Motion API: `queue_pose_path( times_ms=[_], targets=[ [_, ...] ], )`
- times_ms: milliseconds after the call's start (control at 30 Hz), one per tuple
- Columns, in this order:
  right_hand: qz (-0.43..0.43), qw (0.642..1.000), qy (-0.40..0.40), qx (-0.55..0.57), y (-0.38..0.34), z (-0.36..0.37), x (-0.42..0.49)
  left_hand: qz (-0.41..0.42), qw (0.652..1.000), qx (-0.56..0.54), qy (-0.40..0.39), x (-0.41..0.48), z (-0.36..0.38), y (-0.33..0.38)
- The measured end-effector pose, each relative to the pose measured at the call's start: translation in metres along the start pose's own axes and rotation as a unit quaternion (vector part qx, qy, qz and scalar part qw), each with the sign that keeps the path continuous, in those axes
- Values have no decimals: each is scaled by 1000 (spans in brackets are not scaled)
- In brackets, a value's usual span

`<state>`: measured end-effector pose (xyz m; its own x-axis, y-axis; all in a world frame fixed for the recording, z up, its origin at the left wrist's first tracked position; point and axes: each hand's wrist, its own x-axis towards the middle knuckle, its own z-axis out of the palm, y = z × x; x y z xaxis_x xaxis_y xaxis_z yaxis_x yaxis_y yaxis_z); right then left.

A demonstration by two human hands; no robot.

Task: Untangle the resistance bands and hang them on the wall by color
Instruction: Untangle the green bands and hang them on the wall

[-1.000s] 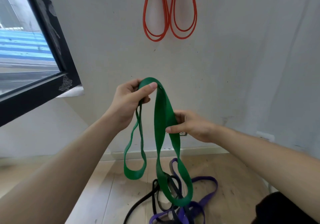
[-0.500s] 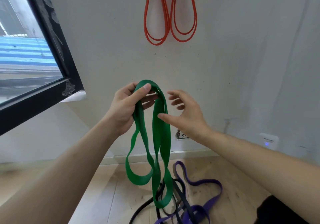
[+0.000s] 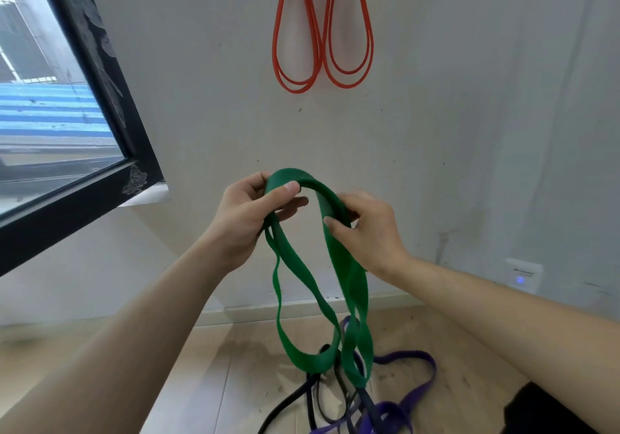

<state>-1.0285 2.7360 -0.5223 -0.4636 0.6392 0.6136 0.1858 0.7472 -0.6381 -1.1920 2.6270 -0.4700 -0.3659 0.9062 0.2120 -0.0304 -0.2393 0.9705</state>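
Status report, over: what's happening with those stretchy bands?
Left hand grips green loops at top; right hand pinches alongside. Orange bands already hung on wall. Purple band, black band piled on floor beneath, possibly snagging.

Two orange loops hang right of the window, each showing a double strand, so whether they are two bands or four cannot be told. Two green loops dangle lower right of the window, gripped by two hands, the left hand and the right hand. Farther down, purple bands and black bands lie tangled, too knotted to count. One white box sits far right.
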Motion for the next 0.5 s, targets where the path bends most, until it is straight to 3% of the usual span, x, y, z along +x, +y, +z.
queue_pose_path(
  times_ms=[133, 400, 500],
  targets=[
    [18, 999, 26, 9, 5, -15, 1, -12, 995, 93, 13, 2, -10, -4],
    [-95, 995, -26, -22, 9, -21, -4, 1, 965, 250, -76, -2, 8, -17],
    [-98, 994, -41, -24, 10, -20, -4, 18, 954, 289, -73, -3, 16, -24]
  ],
)
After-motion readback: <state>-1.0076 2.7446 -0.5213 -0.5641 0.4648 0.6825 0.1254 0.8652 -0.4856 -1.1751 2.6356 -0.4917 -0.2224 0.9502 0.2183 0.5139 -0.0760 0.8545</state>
